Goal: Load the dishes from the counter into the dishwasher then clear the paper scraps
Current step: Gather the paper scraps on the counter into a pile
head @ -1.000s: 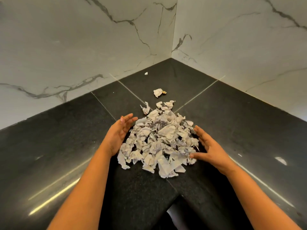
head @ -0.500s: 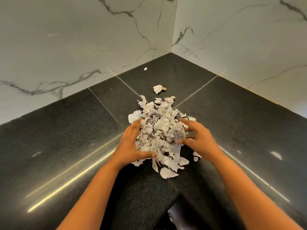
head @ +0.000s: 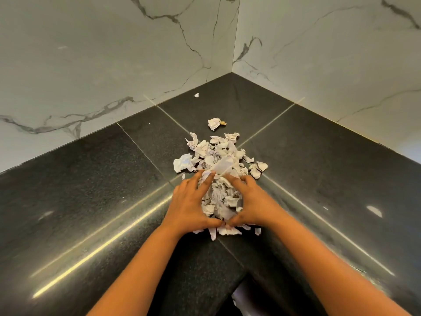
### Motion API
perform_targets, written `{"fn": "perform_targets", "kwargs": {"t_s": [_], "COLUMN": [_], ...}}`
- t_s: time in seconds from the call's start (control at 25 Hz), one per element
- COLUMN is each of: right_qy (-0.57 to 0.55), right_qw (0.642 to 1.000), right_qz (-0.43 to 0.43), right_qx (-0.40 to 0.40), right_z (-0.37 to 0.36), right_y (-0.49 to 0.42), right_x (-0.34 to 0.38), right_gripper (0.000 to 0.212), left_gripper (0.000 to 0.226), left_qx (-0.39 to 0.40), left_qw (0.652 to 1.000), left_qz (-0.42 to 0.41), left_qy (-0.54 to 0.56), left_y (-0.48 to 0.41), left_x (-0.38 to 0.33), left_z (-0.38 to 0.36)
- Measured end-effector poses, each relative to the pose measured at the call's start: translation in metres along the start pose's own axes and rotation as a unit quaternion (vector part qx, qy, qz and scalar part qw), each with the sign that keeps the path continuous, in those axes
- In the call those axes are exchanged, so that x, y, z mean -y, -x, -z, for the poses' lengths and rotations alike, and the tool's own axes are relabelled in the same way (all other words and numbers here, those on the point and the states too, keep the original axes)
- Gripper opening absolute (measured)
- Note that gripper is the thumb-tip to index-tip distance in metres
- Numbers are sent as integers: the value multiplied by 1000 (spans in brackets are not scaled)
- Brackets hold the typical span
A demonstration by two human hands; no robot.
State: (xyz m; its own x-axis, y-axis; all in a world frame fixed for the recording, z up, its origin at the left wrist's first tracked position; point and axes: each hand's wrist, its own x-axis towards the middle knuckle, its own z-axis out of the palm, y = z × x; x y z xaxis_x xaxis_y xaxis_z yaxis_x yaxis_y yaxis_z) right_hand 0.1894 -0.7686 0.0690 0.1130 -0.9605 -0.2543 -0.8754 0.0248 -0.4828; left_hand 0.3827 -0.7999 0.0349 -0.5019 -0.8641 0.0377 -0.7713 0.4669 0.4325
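A heap of torn, crumpled white paper scraps (head: 218, 163) lies on the black stone counter (head: 91, 190) in its inner corner. My left hand (head: 190, 201) and my right hand (head: 252, 201) cup the near part of the heap from both sides, fingers curled into the paper and thumbs meeting at the front. A few scraps (head: 224, 231) poke out under my wrists. One crumpled scrap (head: 214, 123) lies apart behind the heap, and a tiny scrap (head: 196, 95) sits near the wall.
White marble walls (head: 114, 65) meet in the corner behind the counter. The counter's front edge forms an inward notch (head: 232, 293) just below my forearms. No dishes or dishwasher are in view.
Both hands have closed in from the heap's sides and now squeeze its near part together. The scraps have bunched up between my palms.
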Motion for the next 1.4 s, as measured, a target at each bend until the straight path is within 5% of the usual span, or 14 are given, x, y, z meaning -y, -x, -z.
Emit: {"fn": "perform_targets", "kwargs": {"t_s": [0.24, 0.36, 0.68, 0.84, 1.08, 1.24, 1.4], "right_qy": [-84, -146, -195, -187, -9, 44, 89], "right_qw": [993, 981, 967, 972, 997, 996, 977], "right_qz": [11, -4, -100, -107, -70, -71, -187], "right_qx": [-79, -126, -133, -89, -44, -25, 49], "right_z": [2, 1, 22, 30, 29, 42, 53], "right_y": [-11, -13, -18, -26, -23, -8, 9], "right_x": [7, 8, 14, 14, 23, 21, 3], "right_gripper": [58, 19, 32, 6, 99, 121, 134], "left_gripper": [55, 47, 24, 11, 57, 77, 103], "left_qx": [-121, -123, -126, -138, -154, -145, -78], "left_qw": [992, 992, 974, 942, 960, 965, 979], "left_qz": [-12, 1, 60, 98, 51, 35, 62], "left_qy": [32, 22, 178, 291, 230, 215, 177], "left_y": [-21, -25, -21, -23, -23, -21, -25], "left_x": [-4, -2, 0, 0, -1, 3, 5], "left_z": [-6, -6, 1, 5, 4, 3, 1]}}
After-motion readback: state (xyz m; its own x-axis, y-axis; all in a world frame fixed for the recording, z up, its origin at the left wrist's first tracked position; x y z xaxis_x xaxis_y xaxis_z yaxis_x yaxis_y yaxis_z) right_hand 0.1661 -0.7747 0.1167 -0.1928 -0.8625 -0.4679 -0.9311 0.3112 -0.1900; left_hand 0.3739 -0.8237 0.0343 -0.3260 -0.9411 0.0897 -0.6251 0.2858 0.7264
